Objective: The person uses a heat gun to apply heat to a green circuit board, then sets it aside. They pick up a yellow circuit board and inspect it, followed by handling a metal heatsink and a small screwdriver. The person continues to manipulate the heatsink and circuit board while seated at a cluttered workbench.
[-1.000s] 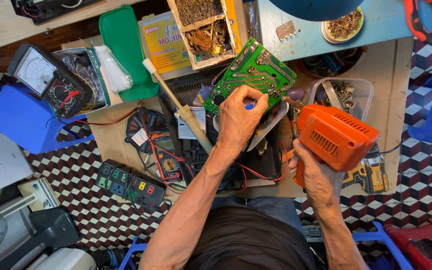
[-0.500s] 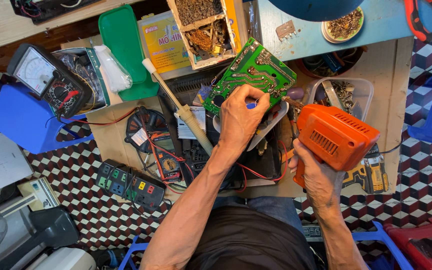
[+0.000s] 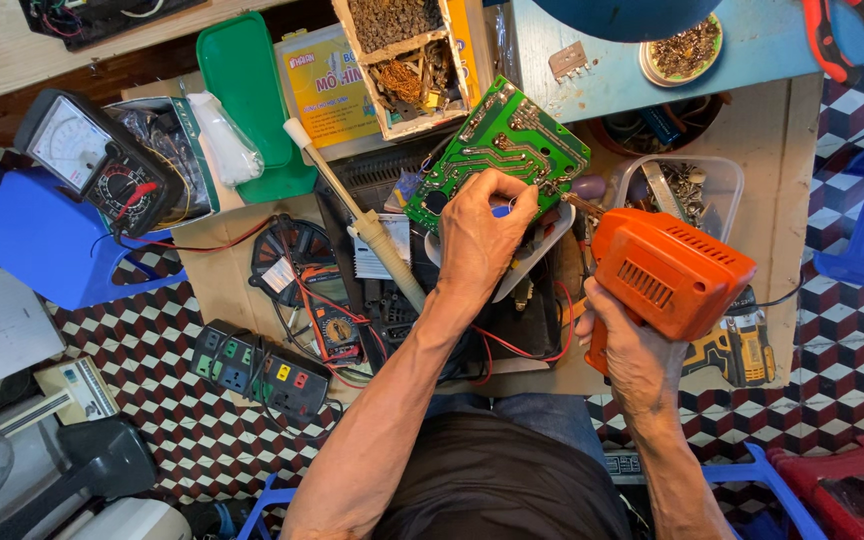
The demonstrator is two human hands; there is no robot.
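Note:
My left hand grips the lower edge of a green circuit board, held tilted with its solder side up. My right hand is closed around the handle of an orange soldering gun. The gun's thin metal tip reaches the board's right edge, next to my left fingers. Beneath the board lie a white curved housing and a black device with red wires.
A cream desoldering pump lies left of my arm. Further left are an analog multimeter, a green tray and a black power strip. A clear box of metal parts and a yellow drill sit right.

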